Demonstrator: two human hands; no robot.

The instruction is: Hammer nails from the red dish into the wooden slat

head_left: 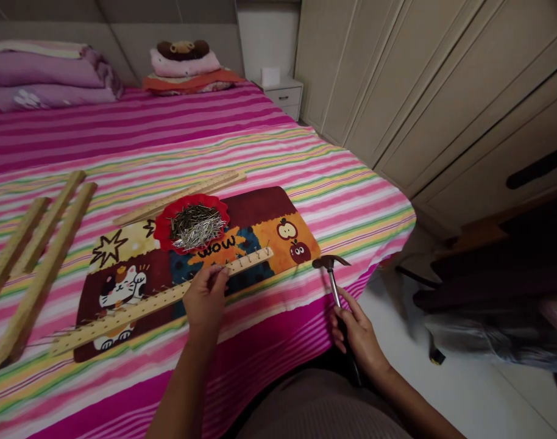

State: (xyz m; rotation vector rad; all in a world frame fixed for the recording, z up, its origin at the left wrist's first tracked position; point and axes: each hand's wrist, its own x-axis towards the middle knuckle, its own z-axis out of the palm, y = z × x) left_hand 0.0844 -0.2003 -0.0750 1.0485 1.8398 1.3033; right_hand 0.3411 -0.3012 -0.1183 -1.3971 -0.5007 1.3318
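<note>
A long wooden strip [159, 300] with a row of holes lies slantwise on a patterned mat [260, 210]. Thin nails [255, 256] stand up from it on both sides of my left hand [208, 296]. That hand is closed over the strip, thumb and forefinger pinched at what looks like a nail, mostly hidden by the fingertips. My right hand [356, 329] grips a hammer [333, 283] by its handle, head up, at the bed's near edge, apart from the strip. Behind the strip, a red scalloped bowl [161, 235] holds a heap of nails [198, 225].
More drilled strips [187, 194] lie behind the bowl. Several thick wooden bars [54, 262] rest at the left on the striped bedspread [297, 164]. Folded quilts [50, 73] are at the head of the bed. A wardrobe [397, 73] and nightstand [283, 96] stand beyond the right side.
</note>
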